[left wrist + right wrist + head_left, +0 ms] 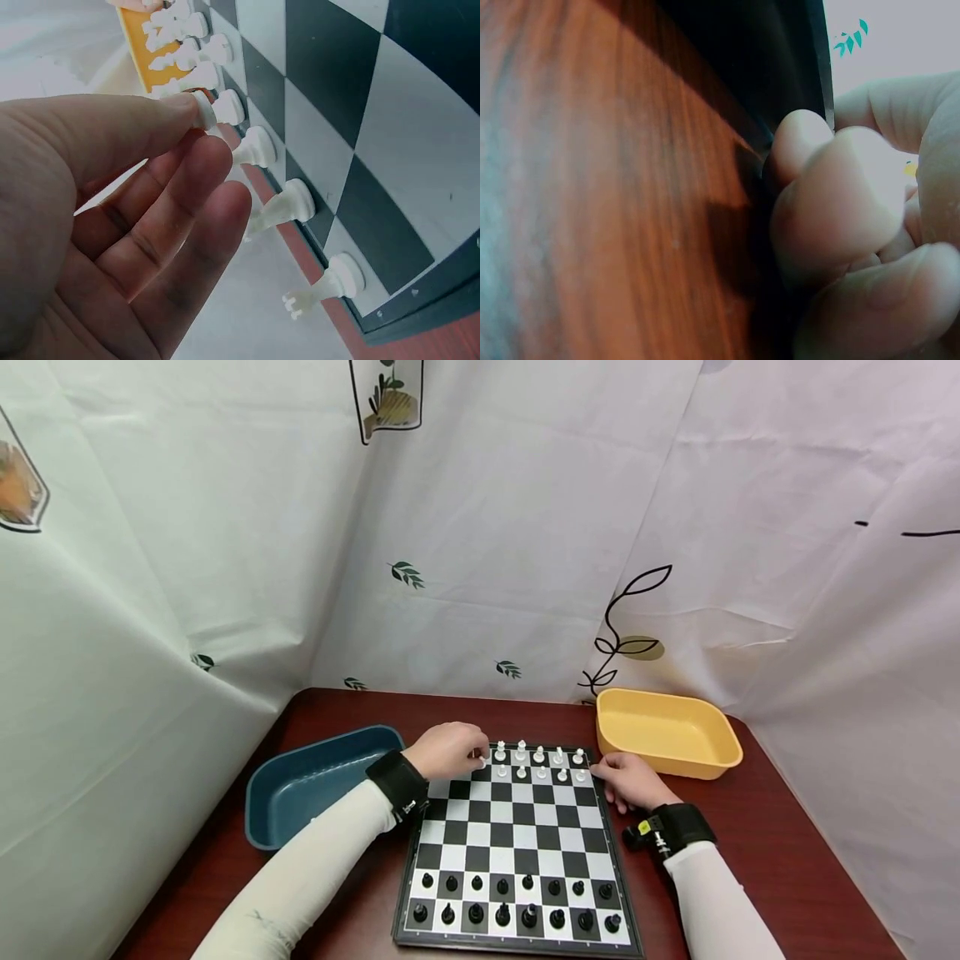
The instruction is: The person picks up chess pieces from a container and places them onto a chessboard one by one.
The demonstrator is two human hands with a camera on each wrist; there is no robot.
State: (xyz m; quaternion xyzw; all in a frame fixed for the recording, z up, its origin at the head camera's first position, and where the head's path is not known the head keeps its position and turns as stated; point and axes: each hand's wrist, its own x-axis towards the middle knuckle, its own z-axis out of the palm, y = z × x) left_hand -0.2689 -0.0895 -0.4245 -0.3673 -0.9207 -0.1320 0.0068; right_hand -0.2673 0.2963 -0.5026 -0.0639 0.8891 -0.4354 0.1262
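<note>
A person's left hand [447,750] reaches to the far left corner of a chessboard [517,827], centre of the head view, where thumb and forefinger pinch the top of a white chess piece [204,109] in the back row; the other fingers hang relaxed. Which piece it is cannot be told. The small, stiff plastic piece looks light and smooth, likely to slip, so the narrow head or neck above its wide base seems the surest hold. The right hand [630,781] grips the board's far right edge, fingers curled against the rim on the dark red table [765,827]. Black pieces [517,902] line the near rows. A blue tray [315,781] sits at left, a yellow tray [667,731] at upper right.
</note>
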